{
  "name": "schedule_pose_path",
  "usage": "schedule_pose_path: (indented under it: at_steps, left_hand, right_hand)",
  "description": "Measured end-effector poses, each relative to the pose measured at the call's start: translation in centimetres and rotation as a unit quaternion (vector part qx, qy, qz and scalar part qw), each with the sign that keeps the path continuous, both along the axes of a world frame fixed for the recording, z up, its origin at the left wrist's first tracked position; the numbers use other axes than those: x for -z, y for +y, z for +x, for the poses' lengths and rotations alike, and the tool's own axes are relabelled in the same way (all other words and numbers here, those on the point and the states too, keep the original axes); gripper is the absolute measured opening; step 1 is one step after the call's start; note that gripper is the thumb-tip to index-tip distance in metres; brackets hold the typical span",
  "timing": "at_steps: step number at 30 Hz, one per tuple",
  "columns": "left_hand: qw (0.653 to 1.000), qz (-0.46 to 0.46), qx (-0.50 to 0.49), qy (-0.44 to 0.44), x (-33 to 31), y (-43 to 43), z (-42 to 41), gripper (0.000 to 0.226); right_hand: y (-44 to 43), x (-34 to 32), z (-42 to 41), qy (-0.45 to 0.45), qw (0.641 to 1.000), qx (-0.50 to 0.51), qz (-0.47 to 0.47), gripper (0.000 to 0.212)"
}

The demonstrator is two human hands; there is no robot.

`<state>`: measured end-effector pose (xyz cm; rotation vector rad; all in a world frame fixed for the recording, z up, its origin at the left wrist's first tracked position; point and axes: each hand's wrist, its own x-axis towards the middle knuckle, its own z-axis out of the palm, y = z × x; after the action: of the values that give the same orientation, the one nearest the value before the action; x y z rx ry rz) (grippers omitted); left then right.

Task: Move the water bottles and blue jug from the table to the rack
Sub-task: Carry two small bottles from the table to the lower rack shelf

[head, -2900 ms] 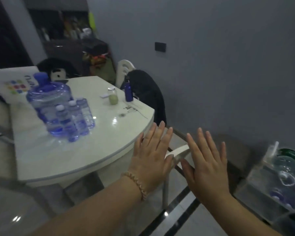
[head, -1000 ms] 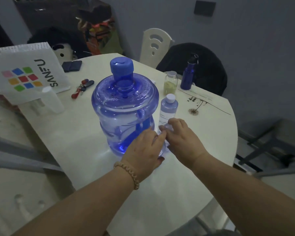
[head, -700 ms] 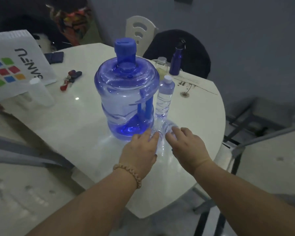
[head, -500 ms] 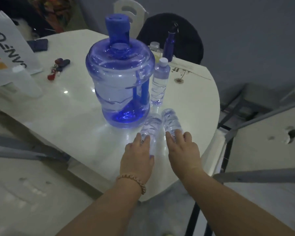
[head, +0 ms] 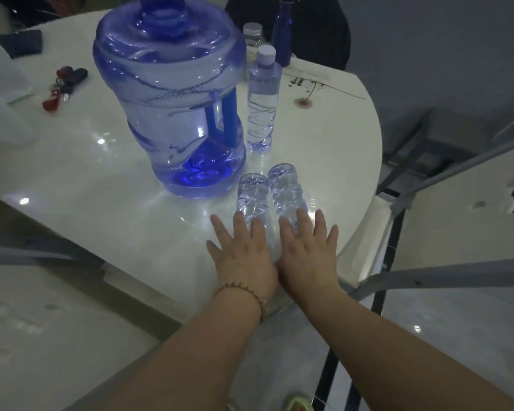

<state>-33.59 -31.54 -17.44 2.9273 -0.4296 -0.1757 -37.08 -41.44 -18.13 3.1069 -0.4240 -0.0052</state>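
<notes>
The big translucent plastic jug is pale violet-blue through its walls, with a solid royal-blue handle and a pool of deep, glowing blue at its base. The upright clear plastic water bottle has a pale lilac-white cap and twisting ribs down its body. The left lying clear plastic bottle and the right lying clear plastic bottle show the same spiral ridging, faintly blue-tinted. My glossy white round table carries a thin dark line drawing with a brownish dandelion-like blot. The slim metal flask is plain dark blue. The bunch of keys is red and black. My beaded bracelet is pale pinkish beige.
</notes>
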Motion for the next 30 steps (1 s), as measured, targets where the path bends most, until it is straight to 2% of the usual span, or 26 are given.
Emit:
schedule_pose_path:
  at_steps: [4,8,13,22,26,30]
  left_hand:
    - [0.997,-0.014,0.046,0.059,0.7,-0.2,1.0,0.085]
    - [0.998,-0.005,0.06,0.036,1.1,-0.6,0.9,0.074]
    - [0.998,-0.019,0.055,0.03,1.1,-0.4,0.7,0.075]
    - [0.992,-0.101,0.055,0.054,-0.2,-0.5,-3.1,0.081]
    - [0.986,-0.132,0.103,0.014,-3.2,-3.6,-5.6,0.081]
    - [0.971,-0.178,0.147,-0.059,-11.2,-10.1,-8.2,0.082]
  right_hand:
    - [-0.5,0.5,1.0,0.038,0.999,-0.015,0.015,0.078]
    - [-0.4,1.0,1.8,0.04,0.998,-0.031,0.041,0.074]
    - [-0.5,0.7,1.8,0.03,0.997,-0.01,0.064,0.075]
    - [-1.9,0.0,-6.2,0.029,0.996,-0.018,0.083,0.072]
    - [-3.7,-3.5,-10.0,0.012,0.995,0.019,0.093,0.07]
    - [-8.4,-11.2,-13.7,-0.074,0.992,0.071,0.067,0.066]
